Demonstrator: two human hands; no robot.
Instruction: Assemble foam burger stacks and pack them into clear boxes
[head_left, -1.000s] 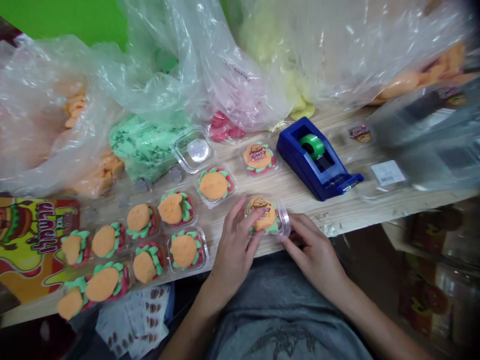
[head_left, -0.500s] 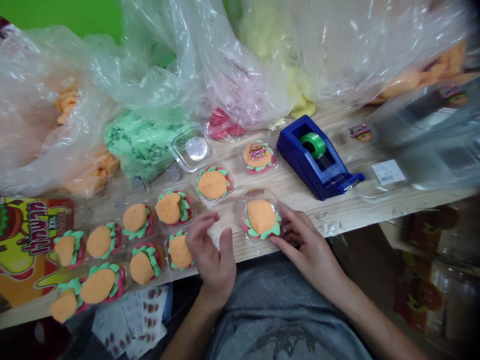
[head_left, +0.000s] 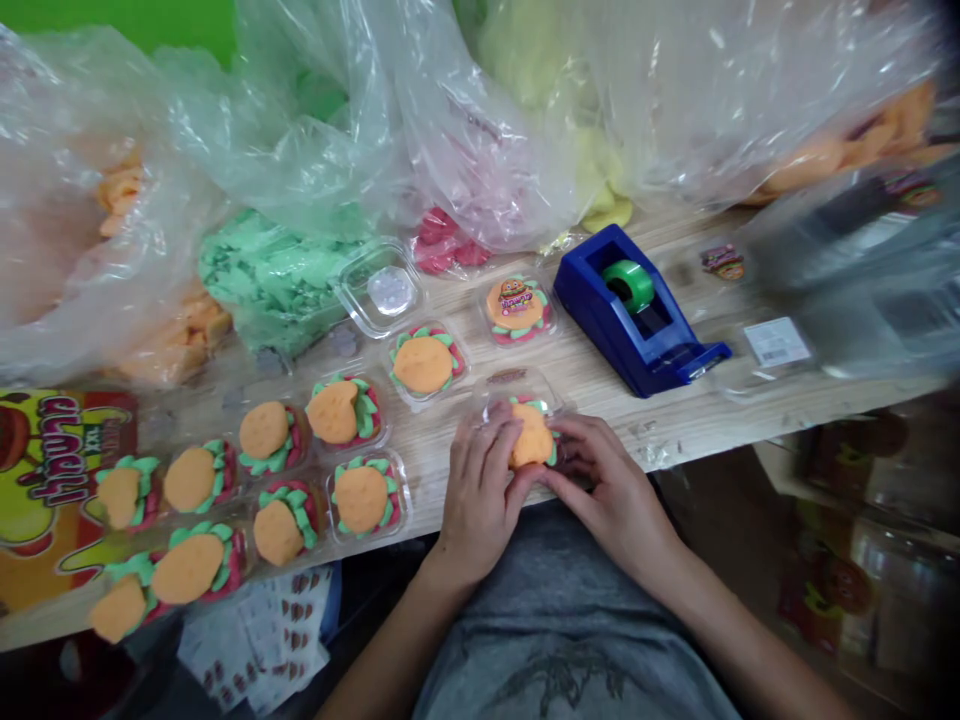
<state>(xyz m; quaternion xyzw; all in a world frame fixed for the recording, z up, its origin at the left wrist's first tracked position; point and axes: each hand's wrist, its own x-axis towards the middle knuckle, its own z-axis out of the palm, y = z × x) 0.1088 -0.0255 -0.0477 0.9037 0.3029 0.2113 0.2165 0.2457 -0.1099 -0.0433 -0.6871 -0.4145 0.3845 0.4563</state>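
Observation:
Near the table's front edge, a clear plastic container (head_left: 551, 388) holds a burger-shaped gummy candy (head_left: 531, 436) with an orange bun top and green and red edges. My left hand (head_left: 484, 485) curls round its left side, fingers over the top and thumb at the front. From the right, my right hand (head_left: 604, 470) closes on the container, thumb in front and fingers along the side. Both thumbs nearly meet at the front rim. The hands hide much of the container's sides. Beside my left hand, another container holds a similar burger (head_left: 365, 497).
Several filled containers stand in rows to the left, one with a burger (head_left: 424, 363). Behind are a labelled container (head_left: 517, 307), an open clear container (head_left: 382, 288) and a blue tape dispenser (head_left: 637, 310). Plastic bags of green (head_left: 277, 265) and red (head_left: 448, 240) pieces line the back.
My left hand has moved right, from open above the table onto the burger and its container. My right hand stays at the container's right side.

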